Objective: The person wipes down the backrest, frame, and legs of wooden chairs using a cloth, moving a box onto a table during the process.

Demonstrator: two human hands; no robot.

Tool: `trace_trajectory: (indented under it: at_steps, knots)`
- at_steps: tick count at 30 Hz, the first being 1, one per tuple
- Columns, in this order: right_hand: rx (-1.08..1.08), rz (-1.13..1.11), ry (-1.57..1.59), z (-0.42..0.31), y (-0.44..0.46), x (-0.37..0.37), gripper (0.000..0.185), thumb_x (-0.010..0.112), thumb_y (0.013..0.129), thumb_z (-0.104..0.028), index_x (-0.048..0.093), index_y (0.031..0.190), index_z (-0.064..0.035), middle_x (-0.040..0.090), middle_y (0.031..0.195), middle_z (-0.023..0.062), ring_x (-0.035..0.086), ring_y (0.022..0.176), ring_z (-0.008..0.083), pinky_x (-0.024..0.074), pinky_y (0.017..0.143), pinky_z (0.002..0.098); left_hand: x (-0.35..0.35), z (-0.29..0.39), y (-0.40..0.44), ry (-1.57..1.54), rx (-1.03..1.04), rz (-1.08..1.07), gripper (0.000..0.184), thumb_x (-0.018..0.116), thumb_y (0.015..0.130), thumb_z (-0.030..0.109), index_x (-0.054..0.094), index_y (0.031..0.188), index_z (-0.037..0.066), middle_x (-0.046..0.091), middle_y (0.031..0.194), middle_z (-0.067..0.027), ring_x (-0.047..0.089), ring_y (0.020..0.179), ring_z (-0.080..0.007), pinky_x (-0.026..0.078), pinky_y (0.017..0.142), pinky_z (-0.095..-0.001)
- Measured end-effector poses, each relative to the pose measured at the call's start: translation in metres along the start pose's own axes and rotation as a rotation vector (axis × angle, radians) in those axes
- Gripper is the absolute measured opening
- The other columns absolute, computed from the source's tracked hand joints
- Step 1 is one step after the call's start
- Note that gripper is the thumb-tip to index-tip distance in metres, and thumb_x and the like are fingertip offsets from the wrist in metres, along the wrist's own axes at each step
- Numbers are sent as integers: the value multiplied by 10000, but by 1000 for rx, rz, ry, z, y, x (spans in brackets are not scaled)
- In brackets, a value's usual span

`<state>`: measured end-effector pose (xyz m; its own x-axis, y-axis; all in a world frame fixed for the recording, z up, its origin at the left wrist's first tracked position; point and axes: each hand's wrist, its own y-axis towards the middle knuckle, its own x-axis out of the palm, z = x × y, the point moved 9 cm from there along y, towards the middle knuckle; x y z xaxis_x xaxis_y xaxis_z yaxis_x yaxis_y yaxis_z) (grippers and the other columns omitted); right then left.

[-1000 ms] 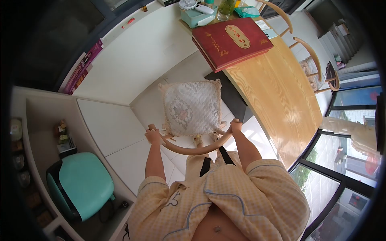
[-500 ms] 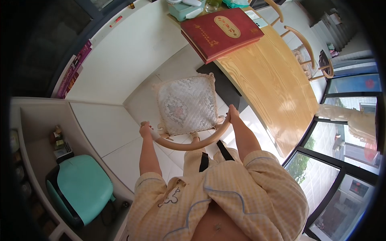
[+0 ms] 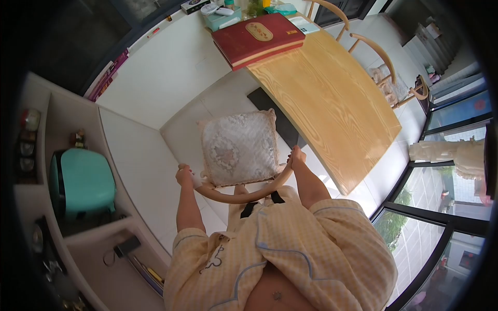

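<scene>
Wooden armchair (image 3: 236, 199) sits ahead of the wearer over the tiled floor (image 3: 189, 124), right of the floor corner where the white panels meet, left of the desk (image 3: 332, 103) and its long left edge; legs mostly hidden, so can't confirm all feet are down. Handling, my read: moderate weight, stiff frame, curved rail (image 3: 272, 187) smooth enough to slide a bit in a loose palm. Seat cushion (image 3: 238, 147) looks soft, quilted, lace-trimmed; it would give and shift, so no use as a handle. Not fragile, but the wood could scuff on the desk edge. Best hold: both arm ends of the rail, evenly loaded, which is where the grip is. Left hand (image 3: 183, 176) is wrapped on the left arm end, wood tip poking out past it; right hand (image 3: 297, 156) is wrapped on the right end, near the desk's left edge, short of its near corner. Finger undersides hidden, so can't tell how tight. Relative to grip: rail bows back between the hands toward the wearer's shirt (image 3: 290, 233); cushion lies ahead of that bow, mostly beyond the line between the hands.
</scene>
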<state>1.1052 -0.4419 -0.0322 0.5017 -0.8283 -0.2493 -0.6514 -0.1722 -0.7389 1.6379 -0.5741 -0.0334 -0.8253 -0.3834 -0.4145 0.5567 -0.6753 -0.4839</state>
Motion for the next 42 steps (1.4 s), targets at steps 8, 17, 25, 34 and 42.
trace_trajectory:
  at_steps: [8, 17, 25, 34, 42]
  knots:
    - [-48, -7, -81, 26, -8, -90, 242, 542, 679, -234, 529, 582, -13, 520, 531, 95, 514, 437, 205, 436, 414, 335, -41, -54, -110, -131, 18, 51, 173, 609, 675, 157, 570, 730, -3, 568, 627, -84, 544, 506, -171, 455, 467, -294]
    - [-24, 6, -76, 77, -16, -185, 322, 522, 688, -282, 594, 689, 32, 584, 610, 132, 566, 509, 224, 470, 484, 342, -57, -102, -180, -99, 16, 48, 169, 608, 682, 152, 563, 725, -5, 567, 622, -83, 543, 511, -172, 455, 461, -294]
    - [-27, 93, 36, 107, -34, -296, 232, 548, 684, -229, 552, 631, -4, 527, 545, 104, 509, 435, 206, 434, 411, 337, -45, -132, -238, -141, 107, -101, 195, 596, 673, 162, 553, 746, -13, 569, 617, -95, 537, 481, -186, 461, 468, -305]
    - [-51, 242, 157, 113, -37, -424, 237, 540, 684, -226, 530, 591, -9, 517, 525, 107, 501, 418, 218, 435, 404, 345, 28, -155, -302, -82, 143, -247, 167, 594, 664, 152, 548, 698, -5, 566, 608, -96, 542, 472, -192, 459, 467, -308]
    - [0, 387, 305, 141, -10, -564, 230, 547, 686, -216, 545, 611, 1, 533, 555, 115, 516, 447, 214, 449, 428, 334, 138, -167, -400, -24, 208, -438, 168, 605, 658, 150, 562, 721, 1, 554, 607, -90, 535, 485, -186, 454, 466, -307]
